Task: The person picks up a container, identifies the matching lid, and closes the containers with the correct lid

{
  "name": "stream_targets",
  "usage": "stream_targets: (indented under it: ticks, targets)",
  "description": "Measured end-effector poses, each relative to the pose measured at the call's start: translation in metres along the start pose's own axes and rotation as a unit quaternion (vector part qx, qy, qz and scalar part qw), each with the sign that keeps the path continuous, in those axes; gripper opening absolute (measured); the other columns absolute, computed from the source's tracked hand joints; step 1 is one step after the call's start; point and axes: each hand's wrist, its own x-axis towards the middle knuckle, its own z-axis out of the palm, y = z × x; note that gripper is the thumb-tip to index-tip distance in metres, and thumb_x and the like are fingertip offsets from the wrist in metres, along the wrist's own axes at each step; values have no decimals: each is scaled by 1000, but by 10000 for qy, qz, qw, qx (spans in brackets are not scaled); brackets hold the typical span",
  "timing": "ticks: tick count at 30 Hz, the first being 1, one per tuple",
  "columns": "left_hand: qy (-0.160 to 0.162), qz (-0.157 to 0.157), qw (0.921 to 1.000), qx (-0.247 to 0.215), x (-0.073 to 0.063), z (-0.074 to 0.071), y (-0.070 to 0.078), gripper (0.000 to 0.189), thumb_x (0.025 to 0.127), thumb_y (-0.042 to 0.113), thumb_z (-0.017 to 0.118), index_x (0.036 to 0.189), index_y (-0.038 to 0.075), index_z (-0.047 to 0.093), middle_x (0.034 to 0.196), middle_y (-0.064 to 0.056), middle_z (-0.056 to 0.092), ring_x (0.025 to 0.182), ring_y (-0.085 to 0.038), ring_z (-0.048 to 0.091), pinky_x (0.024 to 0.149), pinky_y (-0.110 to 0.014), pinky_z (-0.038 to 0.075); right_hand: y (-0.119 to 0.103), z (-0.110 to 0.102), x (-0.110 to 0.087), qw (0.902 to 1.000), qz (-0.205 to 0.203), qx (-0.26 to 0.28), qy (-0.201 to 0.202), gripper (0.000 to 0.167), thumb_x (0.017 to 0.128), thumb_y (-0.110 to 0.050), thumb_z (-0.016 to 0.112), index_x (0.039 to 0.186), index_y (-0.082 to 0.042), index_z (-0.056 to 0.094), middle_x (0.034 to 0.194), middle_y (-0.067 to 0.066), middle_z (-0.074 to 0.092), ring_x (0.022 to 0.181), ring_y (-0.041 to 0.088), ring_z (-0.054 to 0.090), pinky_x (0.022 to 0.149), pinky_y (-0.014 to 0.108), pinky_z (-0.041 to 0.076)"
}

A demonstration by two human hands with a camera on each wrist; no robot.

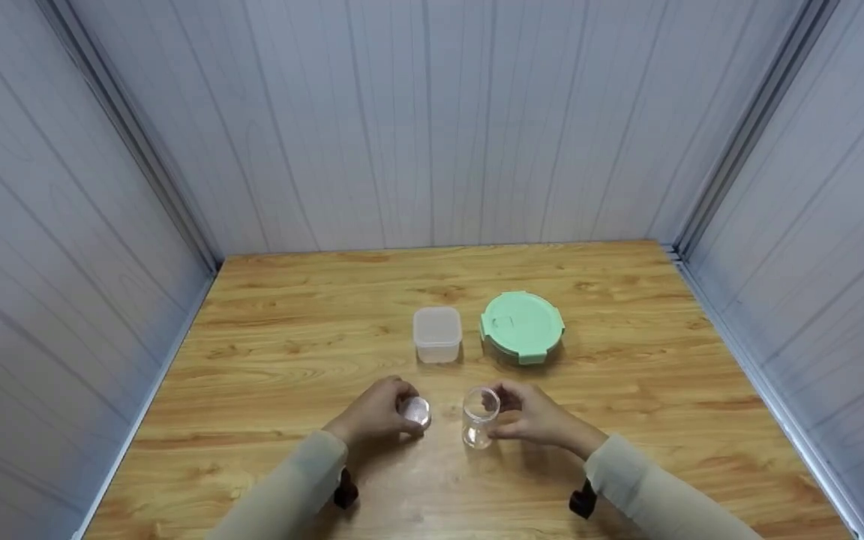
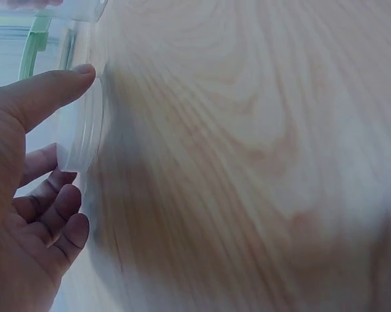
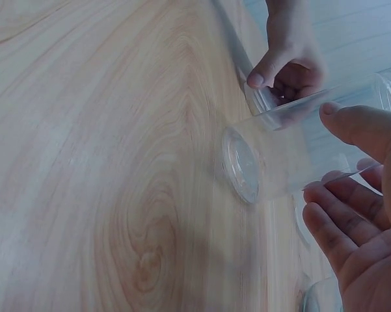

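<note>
My left hand (image 1: 381,409) pinches a small clear round lid (image 1: 415,412) between thumb and fingertips. In the left wrist view the lid's ribbed edge (image 2: 86,133) lies flat, on or just over the wood. Opposite it, my right hand (image 1: 535,417) holds a clear cylindrical jar (image 1: 475,436), its thumb on one side and fingers on the other. The jar is upright with its top uncovered, a short gap to the right of the lid. Its round base (image 3: 239,166) is at or close to the tabletop; I cannot tell whether they touch.
Beyond the hands stands a square translucent container (image 1: 437,334) with its lid on. Right of that is a round container with a green clip lid (image 1: 523,326). All stand on a wood-grain table (image 1: 304,322), enclosed by pale panel walls (image 1: 432,135) at the back and sides.
</note>
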Motion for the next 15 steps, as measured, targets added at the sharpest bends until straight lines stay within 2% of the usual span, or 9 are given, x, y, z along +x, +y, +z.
stream_targets:
  ticks: [5, 10, 15]
  targets:
    - [144, 64, 9998, -72, 3, -5, 4, 52, 81, 26, 98, 119, 0, 75, 110, -8, 67, 98, -22, 63, 90, -41, 56, 1, -1, 0, 10000, -76, -47, -6, 53, 87, -5, 90, 129, 10, 62, 125, 28, 69, 119, 45, 70, 102, 28, 60]
    - [302, 242, 9992, -101, 5, -10, 9, 51, 82, 22, 96, 121, -3, 74, 114, -11, 68, 100, -25, 64, 87, -38, 57, -1, 0, 0, 10000, 21, 12, 26, 51, 86, -3, 89, 128, 10, 63, 125, 30, 68, 121, 46, 69, 101, 22, 57]
    - [454, 322, 9984, -135, 7, -15, 14, 52, 81, 22, 96, 121, -3, 74, 113, -11, 69, 97, -23, 60, 83, -35, 53, -1, 1, 0, 9999, 16, 89, 82, 48, 86, 0, 88, 125, 12, 63, 124, 33, 68, 120, 43, 69, 101, 22, 58]
